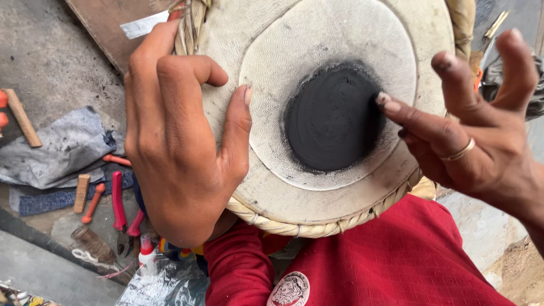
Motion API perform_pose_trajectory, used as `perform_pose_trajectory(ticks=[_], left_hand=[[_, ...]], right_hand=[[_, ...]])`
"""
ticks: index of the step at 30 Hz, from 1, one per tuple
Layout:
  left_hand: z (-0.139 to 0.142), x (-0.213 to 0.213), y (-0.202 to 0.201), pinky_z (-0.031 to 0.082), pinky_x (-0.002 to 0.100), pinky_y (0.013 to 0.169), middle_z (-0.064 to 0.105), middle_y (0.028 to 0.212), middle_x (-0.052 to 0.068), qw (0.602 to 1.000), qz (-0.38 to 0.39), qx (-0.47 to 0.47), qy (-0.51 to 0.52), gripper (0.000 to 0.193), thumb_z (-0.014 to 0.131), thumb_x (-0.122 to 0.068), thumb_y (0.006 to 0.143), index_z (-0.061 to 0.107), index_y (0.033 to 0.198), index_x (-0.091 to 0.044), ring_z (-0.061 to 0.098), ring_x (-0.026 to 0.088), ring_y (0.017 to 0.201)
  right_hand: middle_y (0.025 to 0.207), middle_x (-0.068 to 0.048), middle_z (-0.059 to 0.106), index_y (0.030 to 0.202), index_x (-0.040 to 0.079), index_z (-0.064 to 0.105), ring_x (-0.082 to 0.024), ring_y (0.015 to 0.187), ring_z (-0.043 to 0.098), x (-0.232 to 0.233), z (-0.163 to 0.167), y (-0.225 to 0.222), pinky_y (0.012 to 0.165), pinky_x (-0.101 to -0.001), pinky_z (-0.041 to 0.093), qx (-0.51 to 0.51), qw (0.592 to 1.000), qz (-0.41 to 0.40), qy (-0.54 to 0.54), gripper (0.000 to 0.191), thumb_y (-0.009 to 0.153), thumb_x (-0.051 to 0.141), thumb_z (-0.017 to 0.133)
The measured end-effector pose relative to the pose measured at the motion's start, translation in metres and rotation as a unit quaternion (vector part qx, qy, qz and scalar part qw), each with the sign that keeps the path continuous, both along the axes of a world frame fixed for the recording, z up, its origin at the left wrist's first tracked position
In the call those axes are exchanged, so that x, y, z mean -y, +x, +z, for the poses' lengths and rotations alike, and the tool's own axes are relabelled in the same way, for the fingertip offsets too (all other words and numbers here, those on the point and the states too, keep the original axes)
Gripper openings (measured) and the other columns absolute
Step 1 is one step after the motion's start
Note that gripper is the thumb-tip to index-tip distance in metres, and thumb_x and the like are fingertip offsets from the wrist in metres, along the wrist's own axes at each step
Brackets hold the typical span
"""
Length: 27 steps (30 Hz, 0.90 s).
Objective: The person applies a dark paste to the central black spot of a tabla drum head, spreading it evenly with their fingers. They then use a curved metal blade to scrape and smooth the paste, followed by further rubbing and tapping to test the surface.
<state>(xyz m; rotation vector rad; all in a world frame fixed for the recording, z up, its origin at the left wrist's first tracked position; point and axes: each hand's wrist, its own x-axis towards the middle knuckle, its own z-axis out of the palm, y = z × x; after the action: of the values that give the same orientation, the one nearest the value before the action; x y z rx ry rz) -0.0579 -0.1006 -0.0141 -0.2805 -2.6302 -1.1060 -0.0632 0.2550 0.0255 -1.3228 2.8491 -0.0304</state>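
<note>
The left hand (175, 136) lies spread over the near-left edge of a drum head (323, 107), fingers curled over the braided rim (294, 226) and thumb pressed flat on the pale skin, steadying it rather than clasping it. The right hand (470, 124) is open, its fingers fanned; one fingertip (384, 101) touches the right edge of the black paste patch (334, 119) that sits off-centre on the skin. The drum rests in the person's lap against a red garment (396, 266). On the floor to the left lie red-handled pliers (120, 209), a small glue bottle (147, 255), wooden pegs (22, 119) and grey cloths (56, 147). The patch looks soft, with grey smudging already around its border, so a fingertip dragged outward would likely smear black further onto the white ring. Uneven pressure could leave a dent or thin spot in the patch. If the left hand eases off, the drum may tilt in the lap, and the finger would skid.
</note>
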Motion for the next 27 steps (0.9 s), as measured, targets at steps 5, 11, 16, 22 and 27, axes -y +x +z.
perform_pose_trajectory(ticks=[5, 11, 16, 22, 27], left_hand=[[-0.003, 0.000, 0.001, 0.052, 0.044, 0.108, 0.049, 0.146, 0.019, 1.000, 0.004, 0.002, 0.000, 0.031, 0.083, -0.006, 0.102, 0.054, 0.113, -0.004, 0.059, 0.036, 0.136], [-0.003, -0.002, 0.002, 0.052, 0.044, 0.108, 0.048, 0.147, 0.019, 1.000, 0.008, -0.001, 0.000, 0.031, 0.083, -0.007, 0.103, 0.054, 0.114, -0.004, 0.059, 0.037, 0.135], [0.000, -0.001, 0.003, 0.049, 0.043, 0.107, 0.048, 0.148, 0.019, 1.000, 0.006, 0.004, -0.019, 0.031, 0.083, -0.007, 0.104, 0.054, 0.115, -0.004, 0.059, 0.036, 0.137], [0.001, 0.002, 0.000, 0.052, 0.044, 0.110, 0.050, 0.146, 0.020, 1.000, -0.003, 0.006, 0.006, 0.031, 0.084, -0.008, 0.104, 0.054, 0.115, -0.004, 0.059, 0.037, 0.136], [0.000, 0.001, -0.001, 0.050, 0.044, 0.108, 0.050, 0.145, 0.021, 1.000, -0.004, 0.010, -0.012, 0.031, 0.084, -0.008, 0.106, 0.055, 0.116, -0.003, 0.059, 0.036, 0.136]], right_hand=[[0.165, -0.024, 0.017, 0.136, 0.013, 0.071, -0.036, 0.155, -0.009, -0.004, -0.005, 0.000, 0.127, -0.0536, 0.003, -0.001, 1.000, 0.003, -0.003, 0.042, 0.095, 0.003, 0.074], [0.168, -0.024, 0.021, 0.144, 0.015, 0.069, -0.038, 0.156, -0.011, 0.006, -0.009, -0.019, 0.129, -0.0557, 0.003, -0.019, 0.999, 0.032, 0.008, 0.048, 0.097, 0.005, 0.071], [0.165, -0.023, 0.037, 0.136, 0.019, 0.069, -0.041, 0.162, -0.005, 0.024, 0.005, -0.034, 0.128, -0.0574, 0.001, -0.157, 0.975, 0.099, 0.120, 0.040, 0.097, 0.015, 0.076], [0.168, -0.016, 0.033, 0.138, 0.015, 0.070, -0.034, 0.160, -0.003, 0.026, 0.007, -0.001, 0.129, -0.0548, 0.004, -0.035, 0.999, -0.007, 0.021, 0.041, 0.098, 0.008, 0.073], [0.165, -0.017, 0.022, 0.135, 0.016, 0.071, -0.030, 0.158, -0.004, 0.021, -0.011, 0.023, 0.130, -0.0525, 0.003, -0.004, 0.999, -0.015, -0.042, 0.041, 0.096, 0.005, 0.075]])
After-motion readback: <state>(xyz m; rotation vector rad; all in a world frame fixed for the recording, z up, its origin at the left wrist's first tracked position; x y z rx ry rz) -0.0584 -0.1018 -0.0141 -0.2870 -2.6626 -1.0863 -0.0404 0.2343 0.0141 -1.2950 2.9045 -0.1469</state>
